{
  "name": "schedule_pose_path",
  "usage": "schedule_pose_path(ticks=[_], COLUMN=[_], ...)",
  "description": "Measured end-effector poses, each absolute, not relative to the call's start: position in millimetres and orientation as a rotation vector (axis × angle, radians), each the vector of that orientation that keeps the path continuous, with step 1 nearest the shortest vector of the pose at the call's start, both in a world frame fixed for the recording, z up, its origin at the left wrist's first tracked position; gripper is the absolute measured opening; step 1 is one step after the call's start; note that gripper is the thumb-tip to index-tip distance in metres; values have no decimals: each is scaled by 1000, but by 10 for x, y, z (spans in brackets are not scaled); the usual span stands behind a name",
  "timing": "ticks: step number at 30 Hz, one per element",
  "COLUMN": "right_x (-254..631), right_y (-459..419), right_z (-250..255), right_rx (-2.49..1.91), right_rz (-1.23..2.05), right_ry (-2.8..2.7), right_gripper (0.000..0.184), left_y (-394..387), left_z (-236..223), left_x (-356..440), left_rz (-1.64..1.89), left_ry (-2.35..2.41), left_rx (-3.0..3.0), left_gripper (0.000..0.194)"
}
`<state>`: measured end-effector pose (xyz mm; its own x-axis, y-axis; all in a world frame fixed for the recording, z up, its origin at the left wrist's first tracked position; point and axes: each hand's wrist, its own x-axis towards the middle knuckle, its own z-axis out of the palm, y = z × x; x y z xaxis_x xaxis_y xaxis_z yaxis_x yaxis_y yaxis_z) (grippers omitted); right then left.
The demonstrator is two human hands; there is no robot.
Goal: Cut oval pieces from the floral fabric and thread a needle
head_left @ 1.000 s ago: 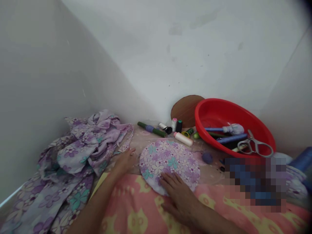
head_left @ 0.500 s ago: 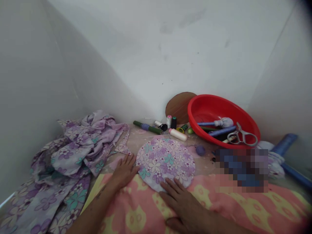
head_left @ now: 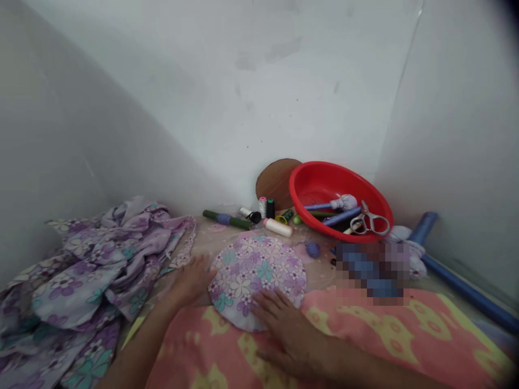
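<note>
My view has swung right since a moment ago, and both hands stay open and flat: my left hand against the left edge of the round floral fabric piece, my right hand on its lower edge. The piece lies partly over the pink printed cloth, with heaped purple floral fabric to the left and a red plastic basin holding scissors beyond
</note>
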<state>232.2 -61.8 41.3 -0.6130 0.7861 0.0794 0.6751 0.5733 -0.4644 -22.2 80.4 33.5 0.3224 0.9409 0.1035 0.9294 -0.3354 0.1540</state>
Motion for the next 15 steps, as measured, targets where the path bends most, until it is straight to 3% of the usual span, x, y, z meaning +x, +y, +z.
schedule_pose_path(ticks=[5, 11, 15], right_x=[2403, 2616, 2594], right_y=[-181, 402, 464], right_z=[347, 310, 190], right_rx=[-1499, -1735, -1768], right_rz=[377, 297, 249], right_ry=[-2282, -1841, -1862], right_gripper=[58, 47, 52], left_y=[970, 984, 998], left_z=[566, 303, 157], left_x=[106, 236, 156], left_rz=[462, 623, 570], left_ry=[1795, 2157, 2223], left_rx=[2313, 2063, 1975], left_gripper=[54, 47, 46])
